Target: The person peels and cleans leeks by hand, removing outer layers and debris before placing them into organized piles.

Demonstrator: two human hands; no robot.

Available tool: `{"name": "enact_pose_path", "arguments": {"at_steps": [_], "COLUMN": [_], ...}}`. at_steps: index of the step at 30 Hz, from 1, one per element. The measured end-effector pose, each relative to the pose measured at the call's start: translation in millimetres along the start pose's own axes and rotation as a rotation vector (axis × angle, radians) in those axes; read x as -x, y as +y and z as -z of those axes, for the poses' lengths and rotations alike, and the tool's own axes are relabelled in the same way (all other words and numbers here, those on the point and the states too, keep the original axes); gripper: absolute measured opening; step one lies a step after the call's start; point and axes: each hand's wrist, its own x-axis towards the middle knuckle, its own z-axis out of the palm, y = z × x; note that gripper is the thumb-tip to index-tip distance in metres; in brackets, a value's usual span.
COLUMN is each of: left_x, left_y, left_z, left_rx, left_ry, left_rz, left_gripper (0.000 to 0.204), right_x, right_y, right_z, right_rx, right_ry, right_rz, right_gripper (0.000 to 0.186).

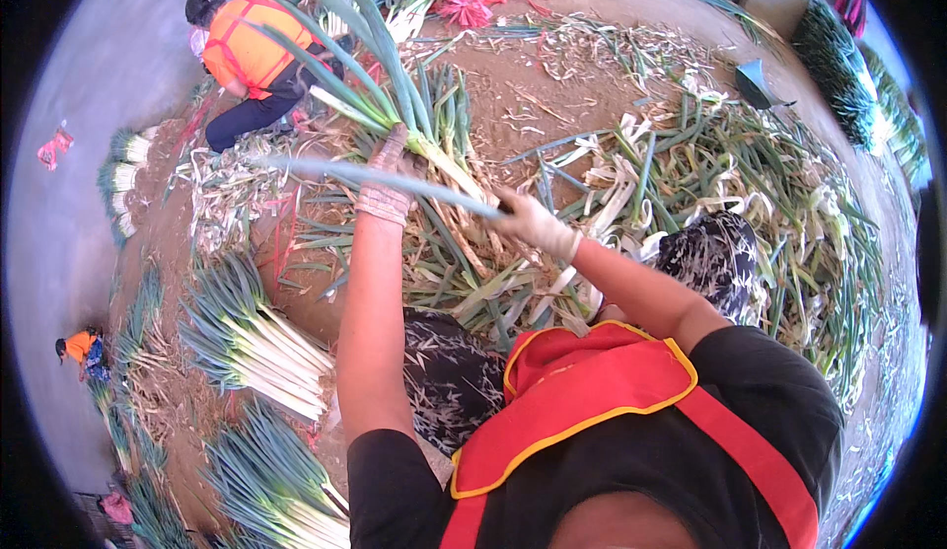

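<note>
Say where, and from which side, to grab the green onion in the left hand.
Likely by the pale stalk of the green onion, coming from the far right: it runs slim and straight past the left hand, uncovered on that side, while the leaves fan the other way.

light is bright, blue glare rims the right, edges bend, and a leaf (434,190) blurs.
</note>
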Motion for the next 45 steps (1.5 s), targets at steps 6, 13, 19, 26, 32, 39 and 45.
{"name": "enact_pose_path", "arguments": {"at_steps": [6, 13, 19, 26, 32, 39, 45], "left_x": [2.2, -2.9, 13.3, 11.2, -5.6, -5.8, -2.1], "left_y": [-26.7, -15.3, 16.7, 26.6, 22.9, 25.8, -7.7], "left_z": [-9.5, -2.4, -7.9, 14.7, 17.3, 6.5, 19.1], "left_rx": [0.14, 0.043, 0.181, 0.239, 0.269, 0.438, 0.258], "left_ry": [-0.204, -0.11, -0.088, -0.031, 0.042, 0.003, -0.044], "left_rz": [-0.019, -0.038, -0.032, -0.145, -0.16, -0.109, 0.143], "left_gripper": [0.033, 0.036, 0.036, 0.039, 0.04, 0.047, 0.027], "right_x": [-73.0, -67.1, -20.5, 45.9, 13.1, 31.7, 16.5], "right_y": [-71.7, -72.6, 54.0, 233.0, 86.5, 12.4, -35.6], "right_z": [3.1, -25.8, -37.6, 15.2, -0.8, -54.2, -36.6], "right_rx": [-0.576, -0.812, -0.55, 0.533, 0.399, -0.408, -0.065], "right_ry": [0.019, 0.208, 0.228, 0.296, 0.07, 0.036, 0.157], "right_rz": [0.253, -0.071, -0.416, -0.587, -0.186, -0.161, -0.008], "right_gripper": [0.039, 0.024, 0.026, 0.042, 0.055, 0.036, 0.035]}}
